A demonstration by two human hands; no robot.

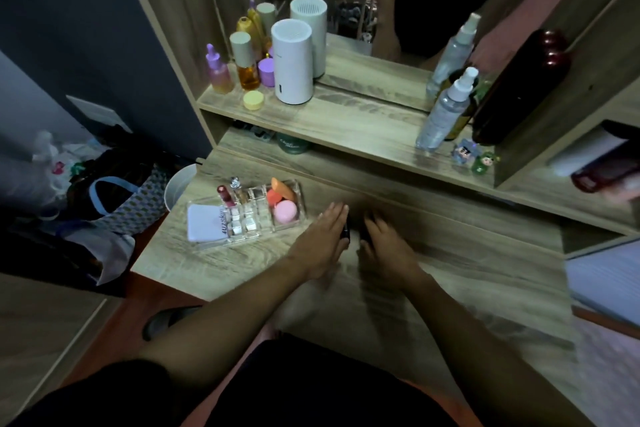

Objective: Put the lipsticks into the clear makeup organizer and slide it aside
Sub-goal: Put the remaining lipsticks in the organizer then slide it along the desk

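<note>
The clear makeup organizer [207, 245] sits on the wooden desk at the left. It holds a white compact [205, 222], a red-capped lipstick [224, 196], a silver-topped lipstick [236, 185] and pink and orange sponges [284, 204]. My left hand [325, 234] lies just right of the organizer, fingers stretched forward, with a dark lipstick [345, 229] against its thumb side. My right hand [382, 239] is beside it, fingers curled over another dark lipstick [365, 227]. Both lipsticks are mostly hidden by the hands.
A raised shelf behind the desk [346, 125] carries a white cylinder [292, 62], small bottles [244, 61], spray bottles [446, 107], a dark bottle [512, 90] and small figurines [474, 156]. A mirror stands at the back. A bin [178, 184] and bags lie left of the desk.
</note>
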